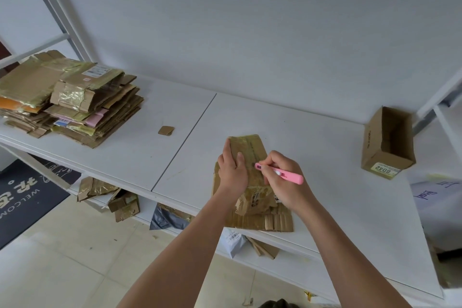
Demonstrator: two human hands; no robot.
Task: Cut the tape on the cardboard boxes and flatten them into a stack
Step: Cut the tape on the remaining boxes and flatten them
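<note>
A taped brown cardboard box (252, 147) lies on the white shelf (325, 182), on top of a flattened cardboard piece (275, 222). My left hand (232, 170) grips the box along its left side, thumb on top. My right hand (282, 180) holds a pink box cutter (282, 172) like a pen, its tip on the tape seam running down the top of the box. A stack of flattened boxes (72, 97) sits at the far left of the shelf.
An open empty box (387, 142) labelled 6042 stands at the right. A small cardboard scrap (166, 130) lies mid-shelf. Cardboard pieces and grey bags (167, 217) sit on the lower shelf. A dark welcome mat (22, 197) covers the floor at left.
</note>
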